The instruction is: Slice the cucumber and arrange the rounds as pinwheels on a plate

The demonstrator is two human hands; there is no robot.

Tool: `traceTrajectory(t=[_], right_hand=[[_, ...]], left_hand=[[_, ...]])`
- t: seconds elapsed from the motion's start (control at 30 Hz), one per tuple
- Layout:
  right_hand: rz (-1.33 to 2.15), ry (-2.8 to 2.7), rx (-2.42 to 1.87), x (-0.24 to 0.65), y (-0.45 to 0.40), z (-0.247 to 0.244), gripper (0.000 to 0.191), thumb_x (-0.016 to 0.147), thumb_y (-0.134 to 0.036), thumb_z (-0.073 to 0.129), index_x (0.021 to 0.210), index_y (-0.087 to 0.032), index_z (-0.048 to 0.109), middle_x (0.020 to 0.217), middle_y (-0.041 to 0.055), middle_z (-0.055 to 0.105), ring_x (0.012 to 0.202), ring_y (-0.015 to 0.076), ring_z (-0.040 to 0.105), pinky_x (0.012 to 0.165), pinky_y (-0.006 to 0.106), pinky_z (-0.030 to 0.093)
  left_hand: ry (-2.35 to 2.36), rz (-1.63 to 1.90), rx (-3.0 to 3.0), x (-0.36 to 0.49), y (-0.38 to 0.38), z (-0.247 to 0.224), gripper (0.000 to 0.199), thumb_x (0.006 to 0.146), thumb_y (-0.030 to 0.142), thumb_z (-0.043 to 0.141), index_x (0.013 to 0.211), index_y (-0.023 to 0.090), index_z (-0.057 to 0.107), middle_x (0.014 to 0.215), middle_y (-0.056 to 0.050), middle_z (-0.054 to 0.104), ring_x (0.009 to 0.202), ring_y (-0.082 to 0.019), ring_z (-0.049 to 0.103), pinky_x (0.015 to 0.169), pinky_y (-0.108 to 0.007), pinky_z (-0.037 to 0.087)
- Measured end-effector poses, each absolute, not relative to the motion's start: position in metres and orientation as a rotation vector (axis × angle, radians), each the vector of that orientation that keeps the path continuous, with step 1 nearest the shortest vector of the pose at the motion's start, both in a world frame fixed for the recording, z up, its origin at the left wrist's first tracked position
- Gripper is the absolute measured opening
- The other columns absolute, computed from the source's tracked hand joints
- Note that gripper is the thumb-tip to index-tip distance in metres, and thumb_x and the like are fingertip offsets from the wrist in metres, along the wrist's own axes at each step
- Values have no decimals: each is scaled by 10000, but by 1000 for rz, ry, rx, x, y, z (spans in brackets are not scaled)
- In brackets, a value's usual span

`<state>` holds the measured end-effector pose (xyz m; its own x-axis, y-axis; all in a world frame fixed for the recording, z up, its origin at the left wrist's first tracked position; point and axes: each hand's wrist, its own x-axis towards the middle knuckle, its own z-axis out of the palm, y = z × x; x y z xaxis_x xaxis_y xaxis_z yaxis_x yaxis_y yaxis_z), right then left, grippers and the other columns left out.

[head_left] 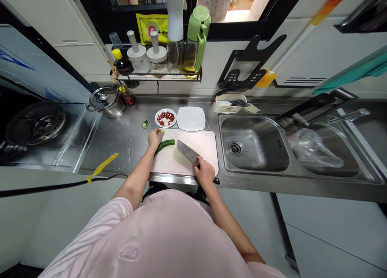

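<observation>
While a lidded stainless steel pot (106,101) stands far left on the brushed steel counter (121,149), a small cucumber slice (144,124) lies on the bare steel just left of the plates. A round white plate (157,118) holds a heap of small red pieces (165,118), and a square white plate (191,118) sits right beside it. Below them, the left hand (155,137) rests on the far end of a dark green cucumber (165,147), fingers (159,132) bunched narrowly, a pale cut bit at the fingertips. The cucumber lies on a pale rectangular cutting board (201,143), under those fingers and just left of a wide steel cleaver (187,152). The blade is angled across the board, its edge down. The right hand (205,171) has its fingers (202,165) wrapped closed round the cleaver's black handle. Further right, a white tray (219,106) holds dark stuff, too small to tell. A double stainless steel sink (225,141) has a clear plastic bag (314,149) in its right basin.
</observation>
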<state>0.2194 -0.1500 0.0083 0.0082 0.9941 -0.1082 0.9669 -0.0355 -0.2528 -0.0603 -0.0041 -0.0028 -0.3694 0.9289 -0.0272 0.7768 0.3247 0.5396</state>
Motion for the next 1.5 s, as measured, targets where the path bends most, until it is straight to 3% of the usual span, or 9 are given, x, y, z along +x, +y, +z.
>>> traceTrajectory(t=[0.67,1.5], right_hand=[[445,-2066,-2173,220,-151,15,412,864,-289,498,1265,-211,549,954,50,650,849,179,557,727,266,329],[584,-1944,-2067,213,-147,22,322,865,-267,469,1146,-224,620,902,39,673,784,171,580,680,249,325]], left_hand=[[2246,603,1619,-55,-2,-2,250,741,351,658,936,199,694,955,-87,667,871,-217,616,820,-311,450],[2083,939,1677,-59,-61,13,201,767,322,646,906,185,695,829,-38,634,727,-155,588,743,-288,476]])
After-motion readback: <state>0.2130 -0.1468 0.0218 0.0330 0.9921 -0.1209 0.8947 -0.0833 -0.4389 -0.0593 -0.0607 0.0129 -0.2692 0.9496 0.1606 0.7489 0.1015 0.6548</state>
